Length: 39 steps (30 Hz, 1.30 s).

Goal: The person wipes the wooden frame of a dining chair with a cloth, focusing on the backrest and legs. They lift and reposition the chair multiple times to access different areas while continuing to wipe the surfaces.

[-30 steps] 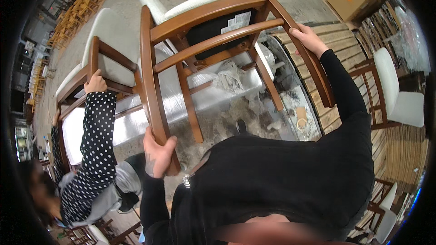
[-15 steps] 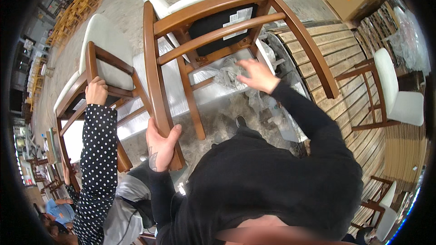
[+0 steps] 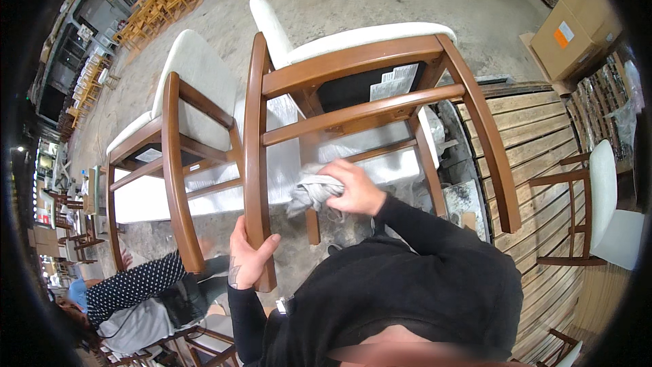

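Observation:
A brown wooden chair (image 3: 353, 51) with a pale upholstered seat lies tipped on a wrapped white surface (image 3: 272, 143), its dark underside and legs toward me. My left hand (image 3: 251, 253) is closed round the lower end of its left leg. In my right hand (image 3: 356, 190) is a crumpled grey rag (image 3: 314, 190), bunched in the fingers just below the chair's crossbar. Part of the rag hangs loose below the hand.
To the left lies a similar chair (image 3: 193, 95), with a co-worker's polka-dot sleeve (image 3: 136, 287) below it. A slatted wooden platform (image 3: 526, 143) is at the right, bearing another chair (image 3: 587, 204). Beyond it sits a cardboard box (image 3: 577, 34).
My right hand has drawn nearer to me and now grips the rag. My left hand stays on the leg. The co-worker's hand has let go of the neighbouring chair and dropped. My view has shifted.

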### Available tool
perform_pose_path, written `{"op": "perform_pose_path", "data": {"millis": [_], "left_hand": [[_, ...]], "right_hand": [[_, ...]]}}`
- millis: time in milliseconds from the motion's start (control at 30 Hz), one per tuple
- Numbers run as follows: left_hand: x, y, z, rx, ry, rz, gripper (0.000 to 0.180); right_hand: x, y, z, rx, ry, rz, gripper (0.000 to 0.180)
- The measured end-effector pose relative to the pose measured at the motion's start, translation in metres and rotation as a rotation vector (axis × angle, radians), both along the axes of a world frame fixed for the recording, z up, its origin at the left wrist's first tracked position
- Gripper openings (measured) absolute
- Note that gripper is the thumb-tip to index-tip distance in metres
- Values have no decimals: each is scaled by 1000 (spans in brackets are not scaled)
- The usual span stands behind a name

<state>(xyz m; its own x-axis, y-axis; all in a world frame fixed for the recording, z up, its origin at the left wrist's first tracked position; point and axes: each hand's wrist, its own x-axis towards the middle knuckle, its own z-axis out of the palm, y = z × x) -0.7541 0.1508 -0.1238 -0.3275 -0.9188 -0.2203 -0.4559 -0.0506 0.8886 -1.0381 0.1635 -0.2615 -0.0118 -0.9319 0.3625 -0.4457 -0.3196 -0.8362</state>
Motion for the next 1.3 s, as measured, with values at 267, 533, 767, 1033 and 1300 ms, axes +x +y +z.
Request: {"op": "perform_pose_path", "data": {"millis": [267, 533, 767, 1033, 1300], "left_hand": [[7, -5, -14, -42, 19, -24, 50], [5, -5, -9, 50, 4, -6, 56], [6, 0, -18, -151, -48, -62, 54], [6, -11, -18, -194, -66, -71, 52], [15, -20, -37, -148, 7, -76, 50]], "right_hand": [[-179, -74, 167, -23, 753, -991, 43], [-53, -99, 135, -70, 264, 84, 38], [-109, -46, 149, -63, 430, -728, 36], [73, -57, 50, -355, -11, 9, 32], [20, -46, 32, -557, -286, -589, 57]]}}
